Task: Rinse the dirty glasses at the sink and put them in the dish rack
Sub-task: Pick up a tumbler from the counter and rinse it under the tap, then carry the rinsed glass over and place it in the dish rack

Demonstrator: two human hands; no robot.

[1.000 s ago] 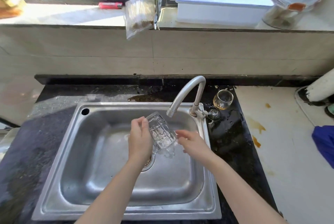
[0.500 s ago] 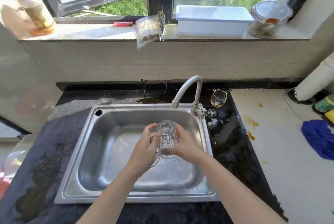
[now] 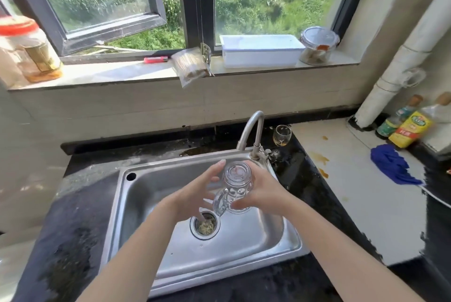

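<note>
One glass mug [image 3: 238, 187], mid-frame over the sink [image 3: 170, 162], has turned base-up, right grip [image 3: 264, 189] clasping it, left grip [image 3: 195, 194] released: probably draining before the rack

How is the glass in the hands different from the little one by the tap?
The glass mug has a side handle; the wine glass has a stem. The glass mug is held upside down over the sink; the wine glass stands upright on the counter. Only the wine glass shows amber dregs. Both are clear glass.

The clear, ribbed glass mug [image 3: 236, 188] gleamed above the brushed stainless-steel sink [image 3: 246, 248], set in a dark, wet-glossy stone countertop [image 3: 80, 228].
</note>
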